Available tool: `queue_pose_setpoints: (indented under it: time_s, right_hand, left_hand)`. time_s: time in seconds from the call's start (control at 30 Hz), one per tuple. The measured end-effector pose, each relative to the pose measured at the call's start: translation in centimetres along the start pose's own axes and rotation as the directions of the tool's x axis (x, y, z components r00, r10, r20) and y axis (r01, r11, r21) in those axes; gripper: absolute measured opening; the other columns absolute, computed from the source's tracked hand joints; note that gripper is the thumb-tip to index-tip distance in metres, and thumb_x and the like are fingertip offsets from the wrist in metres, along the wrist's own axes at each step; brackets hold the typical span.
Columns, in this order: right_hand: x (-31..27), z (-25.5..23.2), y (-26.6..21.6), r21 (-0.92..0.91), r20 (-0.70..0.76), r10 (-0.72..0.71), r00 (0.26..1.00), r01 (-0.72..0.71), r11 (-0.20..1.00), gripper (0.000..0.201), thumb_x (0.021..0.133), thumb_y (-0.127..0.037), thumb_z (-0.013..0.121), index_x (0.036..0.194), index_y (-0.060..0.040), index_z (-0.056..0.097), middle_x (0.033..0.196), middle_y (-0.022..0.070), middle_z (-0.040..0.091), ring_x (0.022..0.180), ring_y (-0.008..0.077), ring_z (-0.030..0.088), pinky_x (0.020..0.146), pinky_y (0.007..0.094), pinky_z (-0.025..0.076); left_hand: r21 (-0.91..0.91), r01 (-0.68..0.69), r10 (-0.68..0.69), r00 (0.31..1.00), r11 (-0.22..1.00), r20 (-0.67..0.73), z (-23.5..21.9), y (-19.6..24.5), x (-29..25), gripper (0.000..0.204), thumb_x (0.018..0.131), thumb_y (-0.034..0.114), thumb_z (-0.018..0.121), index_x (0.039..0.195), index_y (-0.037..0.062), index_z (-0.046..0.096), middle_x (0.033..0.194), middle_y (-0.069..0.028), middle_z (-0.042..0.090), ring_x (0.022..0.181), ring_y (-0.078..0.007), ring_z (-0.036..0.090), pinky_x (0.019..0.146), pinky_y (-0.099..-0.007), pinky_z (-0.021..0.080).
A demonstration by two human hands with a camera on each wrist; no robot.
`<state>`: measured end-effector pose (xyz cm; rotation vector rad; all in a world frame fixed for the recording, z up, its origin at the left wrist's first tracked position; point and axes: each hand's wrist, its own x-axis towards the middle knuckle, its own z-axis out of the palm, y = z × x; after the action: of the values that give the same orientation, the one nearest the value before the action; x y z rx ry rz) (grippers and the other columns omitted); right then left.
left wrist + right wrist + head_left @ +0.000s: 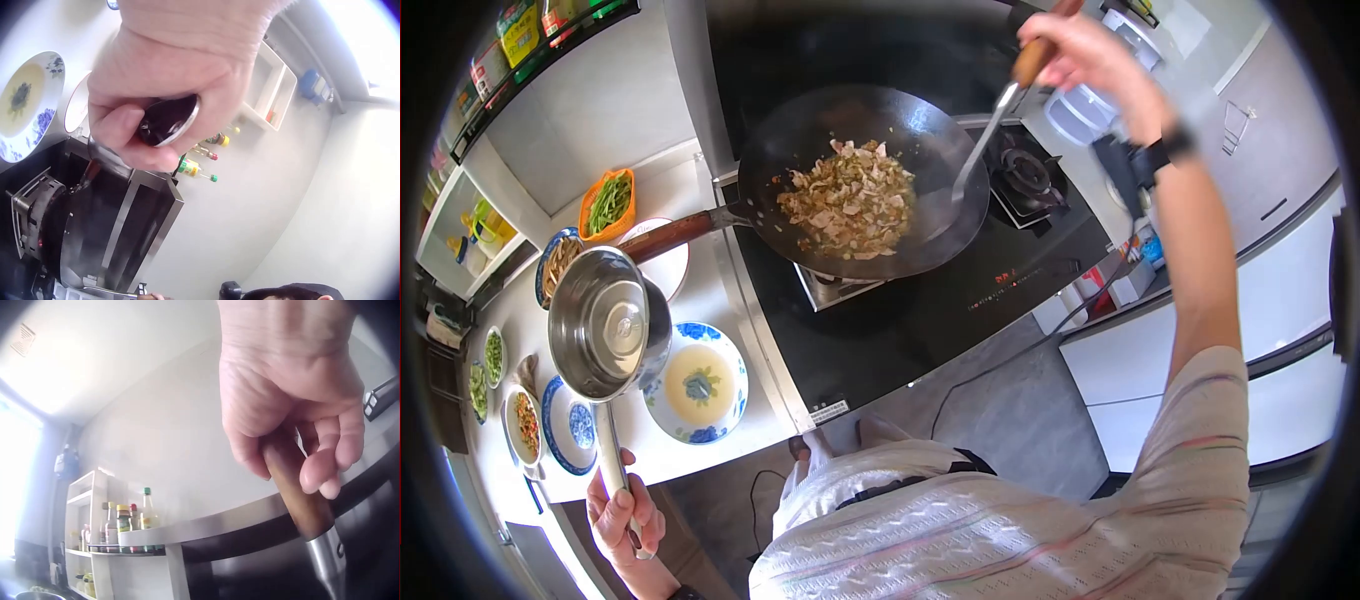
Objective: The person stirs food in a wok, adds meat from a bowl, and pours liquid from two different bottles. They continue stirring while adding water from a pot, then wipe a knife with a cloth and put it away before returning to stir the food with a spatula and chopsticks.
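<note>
My left hand point(622, 515) grips the handle of a steel saucepan point(605, 325), which is held over the counter beside the wok, tilted so its shiny inside shows. In the left wrist view, the dark end of the saucepan's handle point(165, 122) pokes out of the curled fingers. My right hand point(1100, 70) holds a metal spatula point(998, 118) by its wooden handle point(300, 494). The spatula's blade reaches down into the right side of a large dark wok point(830, 108) on the hob. Chopped pale pieces mixed with green bits of food point(850, 205) lie heaped in the wok.
On the counter stand a blue-flowered plate point(735, 375) with pale liquid, an orange basket point(630, 212) of green vegetables, and a bowl point(512, 440) of chopped red and green pieces. The wok's wooden handle point(685, 230) juts left. A second burner point(1028, 172) lies at the right.
</note>
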<state>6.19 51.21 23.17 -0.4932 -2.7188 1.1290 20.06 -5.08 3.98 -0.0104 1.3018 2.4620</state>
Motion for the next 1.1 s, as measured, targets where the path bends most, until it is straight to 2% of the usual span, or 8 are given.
queue_pose_setpoints:
  time_s: [0.1, 0.27, 0.37, 0.5, 0.67, 0.73, 0.77, 1.1]
  right_hand:
    - [-0.7, 3.3, 1.6, 0.183, 0.009, 0.078, 0.997, -0.078, 0.98, 0.031, 0.074, -0.037, 0.062, 0.085, -0.0082, 0.058, 0.064, 0.0079, 0.061, 0.047, 0.0101, 0.058, 0.042, 0.0201, 0.046]
    - [-4.2, 2.1, -0.9, 0.196, 0.053, -0.482, 0.875, 0.464, 0.864, 0.023, 0.078, -0.025, 0.06, 0.088, -0.004, 0.062, 0.075, 0.0107, 0.063, 0.054, 0.0141, 0.063, 0.047, 0.0216, 0.051]
    - [-6.3, 2.2, -3.6, 0.372, 0.243, -0.465, 0.851, 0.361, 0.855, 0.01, 0.077, -0.004, 0.061, 0.086, -0.0002, 0.059, 0.076, 0.0104, 0.064, 0.061, 0.0151, 0.063, 0.054, 0.0224, 0.051]
    - [-5.7, 4.3, -3.7, 0.424, 0.36, -0.536, 0.764, 0.378, 0.823, 0.013, 0.077, -0.006, 0.063, 0.088, -0.0005, 0.059, 0.078, 0.0104, 0.064, 0.063, 0.0152, 0.063, 0.055, 0.0221, 0.051]
    - [-2.9, 5.9, -2.3, 0.39, 0.299, -0.48, 0.825, 0.353, 0.85, 0.012, 0.078, -0.009, 0.062, 0.087, -0.0009, 0.058, 0.078, 0.0102, 0.064, 0.061, 0.0151, 0.063, 0.055, 0.0229, 0.051]
    - [-2.3, 5.4, -2.0, 0.529, 0.176, -0.48, 0.859, 0.329, 0.782, 0.012, 0.078, -0.008, 0.061, 0.087, -0.0005, 0.058, 0.078, 0.0124, 0.063, 0.061, 0.0184, 0.064, 0.054, 0.0252, 0.053]
    - [-1.1, 6.7, -1.4, 0.401, 0.04, -0.555, 0.831, 0.496, 0.77, 0.022, 0.078, -0.023, 0.061, 0.088, -0.0035, 0.062, 0.077, 0.0112, 0.063, 0.056, 0.015, 0.064, 0.049, 0.0218, 0.052]
    - [0.1, 5.6, 3.9, 0.505, -0.042, -0.219, 0.975, 0.209, 0.837, 0.026, 0.079, -0.028, 0.062, 0.09, -0.0046, 0.058, 0.079, 0.0097, 0.063, 0.059, 0.0151, 0.064, 0.05, 0.0235, 0.051]
  left_hand:
    - [0.005, 0.016, -0.016, 0.999, 1.0, 0.029, 0.6, 0.1, 0.3, 0.041, 0.081, 0.007, 0.057, 0.112, -0.0109, 0.037, 0.054, -0.0095, 0.048, 0.028, -0.0157, 0.042, 0.025, -0.0234, 0.031]
    - [0.036, 0.048, -0.049, 0.998, 0.998, 0.044, 1.4, 0.2, 0.5, 0.042, 0.081, 0.007, 0.058, 0.112, -0.0114, 0.036, 0.054, -0.0105, 0.048, 0.029, -0.017, 0.044, 0.026, -0.024, 0.031]
    - [0.037, 0.06, -0.062, 0.997, 0.998, 0.056, 1.8, 0.2, 0.7, 0.043, 0.081, 0.007, 0.058, 0.112, -0.0116, 0.036, 0.054, -0.0107, 0.049, 0.029, -0.0174, 0.044, 0.026, -0.0244, 0.032]
    - [0.039, 0.06, -0.063, 0.996, 0.997, 0.065, 2.2, -0.1, 0.9, 0.042, 0.081, 0.007, 0.058, 0.112, -0.0114, 0.036, 0.054, -0.0106, 0.049, 0.029, -0.0173, 0.044, 0.027, -0.0241, 0.032]
    - [0.038, 0.067, -0.069, 0.995, 0.997, 0.069, 2.7, -0.3, 0.9, 0.04, 0.081, 0.007, 0.057, 0.113, -0.0101, 0.038, 0.056, -0.0108, 0.049, 0.03, -0.0162, 0.043, 0.028, -0.0237, 0.033]
    - [0.043, 0.066, -0.069, 0.995, 0.997, 0.072, 3.2, -0.2, 0.9, 0.039, 0.082, 0.007, 0.056, 0.113, -0.0097, 0.039, 0.057, -0.0105, 0.049, 0.03, -0.0156, 0.043, 0.028, -0.0232, 0.033]
    - [0.044, 0.06, -0.063, 0.996, 0.997, 0.07, 3.4, -0.3, 1.0, 0.039, 0.082, 0.007, 0.056, 0.113, -0.0093, 0.039, 0.057, -0.0102, 0.049, 0.031, -0.0151, 0.043, 0.028, -0.0229, 0.033]
    - [0.209, 0.048, -0.068, 0.993, 0.977, 0.092, 6.8, 0.0, 3.6, 0.038, 0.082, 0.011, 0.056, 0.112, -0.0075, 0.043, 0.057, -0.008, 0.049, 0.031, -0.0137, 0.043, 0.029, -0.0222, 0.032]
